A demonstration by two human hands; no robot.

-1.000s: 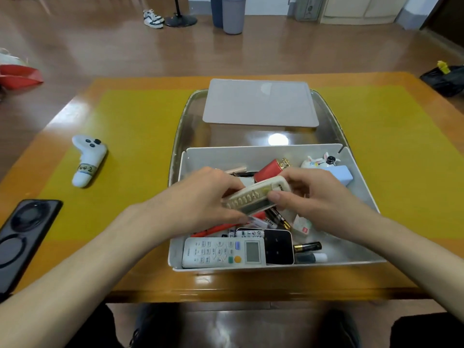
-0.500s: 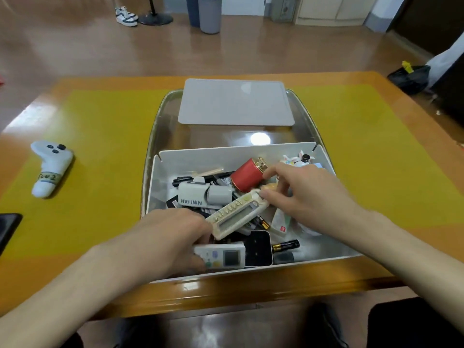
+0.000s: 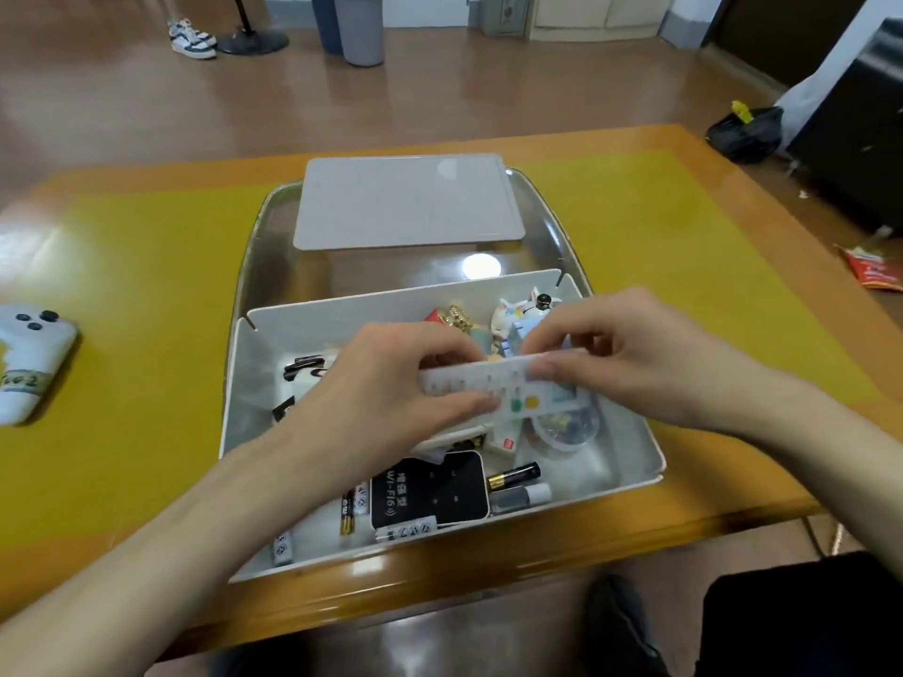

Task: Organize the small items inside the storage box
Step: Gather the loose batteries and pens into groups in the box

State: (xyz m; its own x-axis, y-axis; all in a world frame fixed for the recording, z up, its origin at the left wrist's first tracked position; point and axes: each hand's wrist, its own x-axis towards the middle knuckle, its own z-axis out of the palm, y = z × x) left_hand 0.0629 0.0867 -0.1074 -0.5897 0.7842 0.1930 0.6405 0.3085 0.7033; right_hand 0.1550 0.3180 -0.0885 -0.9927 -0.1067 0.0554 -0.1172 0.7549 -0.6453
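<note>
Since half a second earlier, the white air-conditioner remote control [image 3: 493, 386] had risen into both hands above the white storage box [image 3: 630, 434].
Left hand [image 3: 391, 383] and right hand [image 3: 630, 354] pinched its ends; a slip could scatter clutter below, near the yellow-topped bench's [image 3: 146, 285] front edge; wood floor beyond.

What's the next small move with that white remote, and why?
Probably lower the white remote flat along a wall of the storage box. Both the left hand and right hand grip it above the clutter, and the black Wi-Fi device and batteries fill the near side.
</note>
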